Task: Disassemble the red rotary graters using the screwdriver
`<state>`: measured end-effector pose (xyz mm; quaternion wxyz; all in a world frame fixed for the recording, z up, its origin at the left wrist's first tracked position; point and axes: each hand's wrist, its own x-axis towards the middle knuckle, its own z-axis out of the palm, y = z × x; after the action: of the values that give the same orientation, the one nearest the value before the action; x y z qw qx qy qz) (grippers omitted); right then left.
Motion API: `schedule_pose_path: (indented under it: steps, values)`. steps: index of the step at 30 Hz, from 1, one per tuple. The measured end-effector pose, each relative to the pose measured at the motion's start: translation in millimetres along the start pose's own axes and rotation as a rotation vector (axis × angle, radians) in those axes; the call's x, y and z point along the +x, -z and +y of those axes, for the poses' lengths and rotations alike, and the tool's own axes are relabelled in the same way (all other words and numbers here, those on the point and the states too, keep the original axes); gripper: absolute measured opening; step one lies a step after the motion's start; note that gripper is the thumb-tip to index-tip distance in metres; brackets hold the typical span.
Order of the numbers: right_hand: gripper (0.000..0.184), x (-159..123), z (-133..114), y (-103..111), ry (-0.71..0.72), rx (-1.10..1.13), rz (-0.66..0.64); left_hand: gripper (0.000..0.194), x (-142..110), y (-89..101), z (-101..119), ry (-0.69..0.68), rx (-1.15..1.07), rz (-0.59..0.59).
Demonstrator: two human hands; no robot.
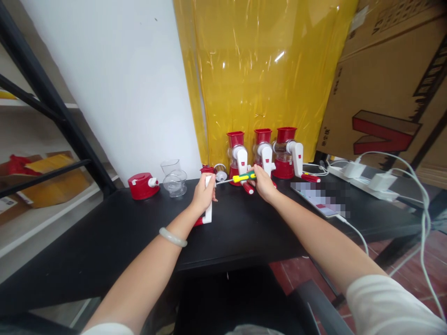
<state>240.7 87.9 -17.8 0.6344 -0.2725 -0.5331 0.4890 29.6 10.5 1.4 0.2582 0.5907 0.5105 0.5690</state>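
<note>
My left hand (pixel 204 193) is closed around a white crank handle (pixel 208 211) with a red grip at its lower end, held above the black table. My right hand (pixel 262 181) grips a green and yellow screwdriver (pixel 245 177), its shaft pointing left to the top of the crank handle. Whether the tip touches the handle is too small to tell. Just behind my hands lie a small drum with a white end (pixel 220 173) and a red part (pixel 207 169). Further left stand a red base (pixel 143 186) with a white knob and a clear plastic housing (pixel 174 179).
Three red and white rotary graters (pixel 236 153) stand along the back before a yellow plastic sheet (pixel 265 65). To the right are a phone (pixel 316 200) on a cable, a white power strip (pixel 366 181) and a large cardboard box (pixel 387 93). Black shelving (pixel 52 107) rises on the left.
</note>
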Motion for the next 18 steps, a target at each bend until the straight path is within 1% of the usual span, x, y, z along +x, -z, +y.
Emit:
schedule_pose_path:
  steps: [8,10,14,18]
  values:
    - [0.033,1.4,-1.2,-2.7,-0.057,0.094,-0.006,0.036,-0.1,0.3,-0.8,-0.003,-0.005,0.0]
    - [0.031,1.2,-2.9,-2.4,-0.068,0.123,-0.008,0.036,0.2,0.1,-1.0,-0.005,-0.007,-0.004]
    - [0.035,0.3,-4.9,-0.3,-0.035,0.121,-0.035,0.035,0.2,-0.3,-0.2,-0.003,-0.006,0.0]
    - [0.047,-0.3,-2.5,2.1,0.01,0.047,-0.063,0.035,0.0,-0.3,0.6,0.006,-0.012,0.01]
